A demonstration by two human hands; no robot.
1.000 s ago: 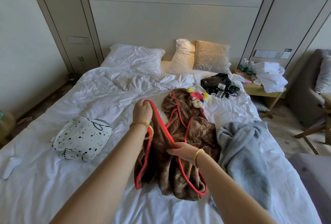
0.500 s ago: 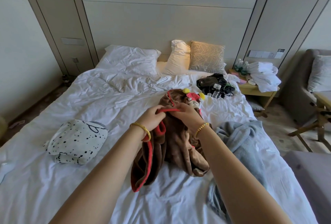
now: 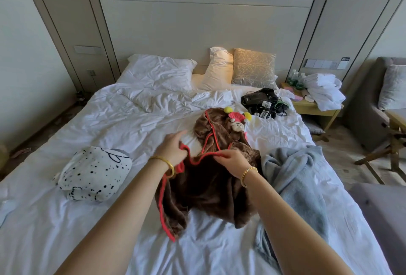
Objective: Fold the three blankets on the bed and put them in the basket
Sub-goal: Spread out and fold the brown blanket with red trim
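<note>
A brown blanket [image 3: 211, 189] with a red trim and a small monkey toy at its far end lies crumpled in the middle of the bed [image 3: 123, 120]. My left hand [image 3: 172, 150] holds its red edge on the left, with some fingers stretched forward. My right hand [image 3: 230, 161] pinches the same red edge further right, so a short span of trim runs between both hands. A white blanket with black spots [image 3: 94, 173] lies bundled at the left. A grey-blue blanket [image 3: 294, 178] lies rumpled at the right. No basket is in view.
Three pillows [image 3: 219, 69] lean at the headboard. A black pile of devices and cables [image 3: 263, 102] sits on the bed's far right. A nightstand [image 3: 314, 107] with white towels and bottles stands beside the bed, and a chair [image 3: 386, 142] further right.
My hands, together on the red trim half a second ago, have moved apart along it. The blanket's near part now hangs lower and spreads wider on the bed.
</note>
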